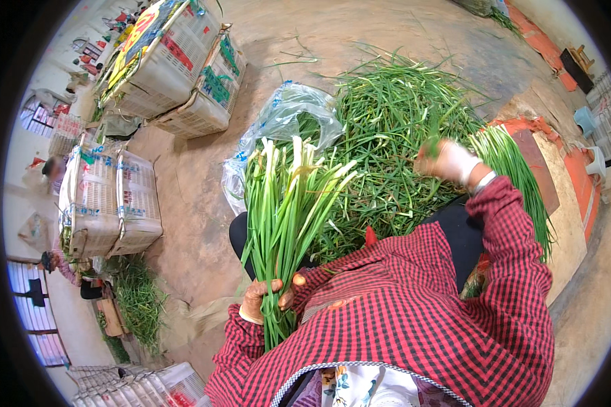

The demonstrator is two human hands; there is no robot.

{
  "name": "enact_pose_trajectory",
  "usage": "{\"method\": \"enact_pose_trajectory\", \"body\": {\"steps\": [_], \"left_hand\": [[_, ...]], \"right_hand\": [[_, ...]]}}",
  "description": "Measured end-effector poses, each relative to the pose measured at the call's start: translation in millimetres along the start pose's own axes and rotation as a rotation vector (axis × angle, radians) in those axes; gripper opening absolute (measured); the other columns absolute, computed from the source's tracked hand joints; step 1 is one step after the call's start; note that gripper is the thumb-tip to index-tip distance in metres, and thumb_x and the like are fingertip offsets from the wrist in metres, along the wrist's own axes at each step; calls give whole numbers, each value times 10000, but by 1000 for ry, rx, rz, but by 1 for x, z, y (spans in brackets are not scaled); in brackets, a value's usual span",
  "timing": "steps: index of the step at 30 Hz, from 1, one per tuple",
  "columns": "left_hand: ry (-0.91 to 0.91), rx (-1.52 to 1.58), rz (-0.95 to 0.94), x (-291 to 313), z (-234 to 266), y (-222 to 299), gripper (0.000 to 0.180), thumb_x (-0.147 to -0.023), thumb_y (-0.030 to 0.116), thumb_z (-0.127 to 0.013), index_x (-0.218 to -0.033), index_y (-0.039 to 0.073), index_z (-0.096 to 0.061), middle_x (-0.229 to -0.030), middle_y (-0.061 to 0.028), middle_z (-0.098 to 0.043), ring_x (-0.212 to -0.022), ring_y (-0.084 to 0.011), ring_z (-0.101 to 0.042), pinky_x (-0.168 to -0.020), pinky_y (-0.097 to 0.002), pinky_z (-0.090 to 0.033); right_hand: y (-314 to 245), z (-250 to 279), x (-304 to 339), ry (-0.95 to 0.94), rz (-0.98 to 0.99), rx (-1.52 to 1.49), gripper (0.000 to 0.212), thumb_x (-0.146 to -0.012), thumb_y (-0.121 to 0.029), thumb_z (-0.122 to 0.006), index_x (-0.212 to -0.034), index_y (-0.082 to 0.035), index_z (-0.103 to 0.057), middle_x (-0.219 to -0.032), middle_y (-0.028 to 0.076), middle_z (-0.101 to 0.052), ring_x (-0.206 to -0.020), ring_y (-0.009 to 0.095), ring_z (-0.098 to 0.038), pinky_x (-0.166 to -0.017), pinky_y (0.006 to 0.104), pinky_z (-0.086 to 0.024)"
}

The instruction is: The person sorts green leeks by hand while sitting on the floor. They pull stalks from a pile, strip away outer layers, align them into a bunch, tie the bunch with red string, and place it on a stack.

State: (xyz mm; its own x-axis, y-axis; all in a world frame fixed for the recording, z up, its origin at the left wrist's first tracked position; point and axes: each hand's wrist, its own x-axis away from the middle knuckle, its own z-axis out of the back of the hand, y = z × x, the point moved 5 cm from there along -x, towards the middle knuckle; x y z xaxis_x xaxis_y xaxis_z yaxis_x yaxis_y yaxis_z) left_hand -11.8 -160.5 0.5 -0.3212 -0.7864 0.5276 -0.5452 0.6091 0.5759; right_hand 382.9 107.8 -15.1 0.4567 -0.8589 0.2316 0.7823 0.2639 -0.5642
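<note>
My left hand [256, 297] is wrapped round the lower part of a thick bunch of garlic chives [288, 197], held upright with the white ends up. Over the loose heap of green leaves [394, 122] hovers my right hand [448, 161], in a whitish glove and smeared by motion. A green blur shows by its fingertips; whether the fingers grip anything is unclear. To the right of that hand, a second, neat bundle of garlic chives [512, 173] lies with its white ends away from me. A clear plastic bag [285, 108] lies open behind the held bunch.
White plastic crates [163, 74] stand stacked at the far left, with more crates [112, 197] nearer. Loose greens [139, 295] lie on the floor at left. An orange-red strip [584, 197] and a light blue stool [585, 121] are at right. Other people sit along the left wall.
</note>
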Motion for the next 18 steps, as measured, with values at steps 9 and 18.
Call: {"method": "enact_pose_trajectory", "body": {"steps": [9,18], "left_hand": [[197,-326,-62,-13,-40,10,539,-773,59,-682,-1284,-18,-527,-1022,-172,-707,-614,-149,-606,-543,-245,-503],[267,-509,-263,-22,-14,19,403,-862,-15,-648,-1256,12,-571,-1047,-64,-696,-744,-85,-603,-652,-221,-488]], "right_hand": [[-154,-71,-12,-80,272,-1125,390,-913,-171,-717,-1261,-33,-606,-1016,28,-667,-645,37,-522,-553,207,-449],[-208,-97,58,-490,635,-308,256,-981,-313,-585,-999,-87,-703,-880,130,-707,-795,296,-689,-738,379,-551]]}}
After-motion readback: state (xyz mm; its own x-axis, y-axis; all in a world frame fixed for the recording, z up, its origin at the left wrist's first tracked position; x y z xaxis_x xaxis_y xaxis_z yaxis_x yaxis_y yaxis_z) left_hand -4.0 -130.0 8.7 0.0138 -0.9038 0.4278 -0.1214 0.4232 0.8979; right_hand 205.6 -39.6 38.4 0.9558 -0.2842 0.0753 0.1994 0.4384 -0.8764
